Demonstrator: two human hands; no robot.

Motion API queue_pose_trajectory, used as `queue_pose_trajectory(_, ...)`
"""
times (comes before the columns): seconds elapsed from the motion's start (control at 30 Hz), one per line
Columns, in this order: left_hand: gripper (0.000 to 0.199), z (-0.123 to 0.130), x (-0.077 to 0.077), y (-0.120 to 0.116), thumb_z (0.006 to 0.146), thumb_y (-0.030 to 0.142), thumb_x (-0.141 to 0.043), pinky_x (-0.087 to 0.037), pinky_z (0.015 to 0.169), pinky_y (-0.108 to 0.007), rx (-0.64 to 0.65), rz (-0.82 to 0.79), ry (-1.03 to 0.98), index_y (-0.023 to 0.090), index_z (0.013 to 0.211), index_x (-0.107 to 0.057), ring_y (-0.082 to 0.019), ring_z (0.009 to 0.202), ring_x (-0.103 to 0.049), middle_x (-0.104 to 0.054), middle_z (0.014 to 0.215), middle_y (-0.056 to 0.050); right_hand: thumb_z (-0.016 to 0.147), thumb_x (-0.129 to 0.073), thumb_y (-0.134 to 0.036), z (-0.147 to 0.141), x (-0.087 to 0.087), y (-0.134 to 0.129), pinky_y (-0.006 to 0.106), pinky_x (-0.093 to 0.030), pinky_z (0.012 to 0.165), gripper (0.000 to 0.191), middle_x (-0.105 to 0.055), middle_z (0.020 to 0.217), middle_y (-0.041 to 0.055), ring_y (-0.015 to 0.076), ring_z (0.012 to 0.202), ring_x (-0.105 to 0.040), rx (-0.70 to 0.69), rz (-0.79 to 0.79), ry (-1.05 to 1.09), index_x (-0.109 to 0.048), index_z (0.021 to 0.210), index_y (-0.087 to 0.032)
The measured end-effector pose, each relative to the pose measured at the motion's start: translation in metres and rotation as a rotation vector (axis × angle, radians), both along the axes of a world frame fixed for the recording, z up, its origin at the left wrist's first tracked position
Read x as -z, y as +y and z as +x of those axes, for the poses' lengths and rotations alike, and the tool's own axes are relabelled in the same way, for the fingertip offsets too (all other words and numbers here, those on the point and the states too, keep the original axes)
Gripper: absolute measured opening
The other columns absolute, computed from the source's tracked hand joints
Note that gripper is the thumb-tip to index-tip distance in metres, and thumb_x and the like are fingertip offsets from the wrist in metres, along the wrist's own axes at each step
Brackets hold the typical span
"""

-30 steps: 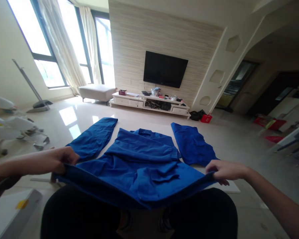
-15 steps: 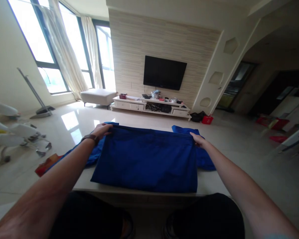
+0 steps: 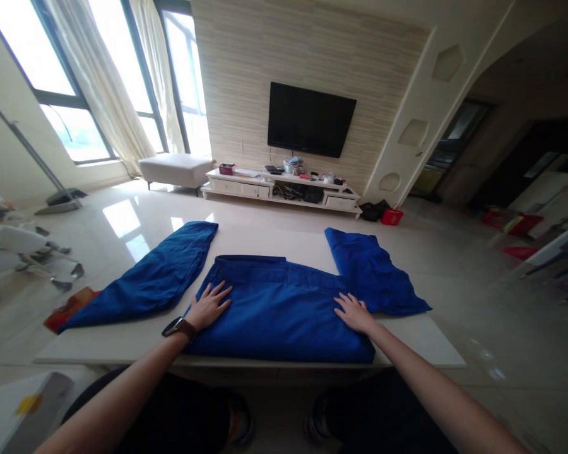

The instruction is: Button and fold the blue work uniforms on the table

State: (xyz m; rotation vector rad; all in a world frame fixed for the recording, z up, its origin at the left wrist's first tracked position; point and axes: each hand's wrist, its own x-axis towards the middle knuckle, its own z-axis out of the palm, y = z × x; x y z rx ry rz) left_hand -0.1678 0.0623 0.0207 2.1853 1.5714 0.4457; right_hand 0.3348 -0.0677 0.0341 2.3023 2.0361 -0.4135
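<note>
On the white table [image 3: 435, 343], head view: folded blue garment [image 3: 279, 318], a broad bundle at the near edge.
Left hand [image 3: 208, 307]: flat on the garment's left side, fingers spread.
Right hand [image 3: 355, 313]: flat near its right side, fingers parted.
Flanks: left blue cloth [image 3: 156, 271], right blue cloth [image 3: 373, 274], both creased.
Folding: seemingly mostly done; uneven upper edge left.

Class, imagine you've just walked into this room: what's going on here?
The person's left hand and right hand rest, fingers spread, on a folded blue cloth lying on a white table. There is a watch on the left wrist. A second blue cloth lies on the left, and a third blue cloth on the right.
</note>
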Motion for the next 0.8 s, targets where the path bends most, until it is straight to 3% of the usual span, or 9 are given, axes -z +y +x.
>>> queue_pose_trajectory(0.1,0.054,0.001,-0.003,0.001,0.095,0.05,-0.052,-0.01,0.121,-0.068,0.022,0.048,0.01,0.036,0.147,-0.055,-0.04,0.156,-0.017,-0.035,0.165,-0.005,0.103,-0.03,-0.059,-0.014,-0.003,0.002,0.062,-0.02,0.118,0.059,-0.018,0.171,0.0003,0.0354,0.156,-0.008,-0.081,0.066,0.006,-0.034,0.159,-0.039)
queue_pose_trajectory(0.3,0.055,0.004,0.009,-0.007,0.099,0.049,-0.044,-0.004,0.12,-0.07,0.019,0.023,0.078,0.039,0.153,-0.047,-0.039,0.156,-0.014,-0.031,0.167,-0.002,0.105,-0.026,-0.057,-0.038,0.022,-0.016,0.056,-0.014,0.122,0.057,-0.017,0.171,-0.0048,0.0312,0.157,-0.005,-0.086,0.078,-0.034,-0.028,0.16,-0.042)
queue_pose_trajectory(0.4,0.05,0.006,-0.002,-0.013,0.096,0.046,-0.05,-0.007,0.122,-0.066,-0.013,0.01,0.028,0.033,0.144,-0.058,-0.038,0.155,-0.021,-0.039,0.163,-0.005,0.104,-0.027,-0.058,-0.046,0.02,-0.029,0.057,-0.013,0.122,0.058,-0.016,0.171,-0.0037,0.0316,0.158,-0.004,-0.062,0.048,-0.012,-0.029,0.16,-0.041)
queue_pose_trajectory(0.47,0.043,0.004,-0.013,-0.025,0.091,0.044,-0.056,-0.017,0.123,-0.059,-0.055,0.015,-0.065,0.027,0.128,-0.069,-0.037,0.149,-0.034,-0.049,0.156,-0.009,0.102,-0.03,-0.062,-0.051,0.01,-0.043,0.059,-0.011,0.122,0.063,-0.015,0.171,-0.0015,0.0327,0.158,-0.003,-0.057,0.016,0.037,-0.028,0.161,-0.039)
queue_pose_trajectory(0.57,0.034,-0.01,-0.021,-0.06,0.085,0.045,-0.06,-0.037,0.116,-0.045,-0.196,0.119,-0.292,0.023,0.109,-0.071,-0.032,0.129,-0.055,-0.063,0.134,-0.011,0.096,-0.042,-0.068,-0.056,-0.01,-0.078,0.063,-0.012,0.121,0.07,-0.015,0.171,0.0012,0.0336,0.158,-0.004,-0.099,-0.099,0.221,-0.03,0.16,-0.042)
queue_pose_trajectory(0.67,0.032,-0.031,-0.009,-0.104,0.08,0.049,-0.064,-0.049,0.104,-0.046,-0.45,0.123,-0.452,0.022,0.097,-0.065,-0.031,0.104,-0.063,-0.065,0.106,-0.01,0.082,-0.066,-0.066,-0.055,-0.025,-0.123,0.067,-0.012,0.12,0.083,-0.017,0.171,0.003,0.0372,0.157,-0.005,-0.184,-0.227,0.396,-0.037,0.156,-0.044)
queue_pose_trajectory(0.8,0.052,-0.049,0.012,-0.132,0.066,0.041,-0.081,-0.049,0.104,-0.052,-0.679,-0.038,-0.61,0.022,0.11,-0.061,-0.035,0.109,-0.06,-0.059,0.105,-0.009,0.058,-0.088,-0.038,-0.061,-0.013,-0.177,0.068,-0.009,0.12,0.115,-0.014,0.171,0.0045,0.0441,0.156,0.0,-0.263,-0.159,0.291,-0.031,0.159,-0.043)
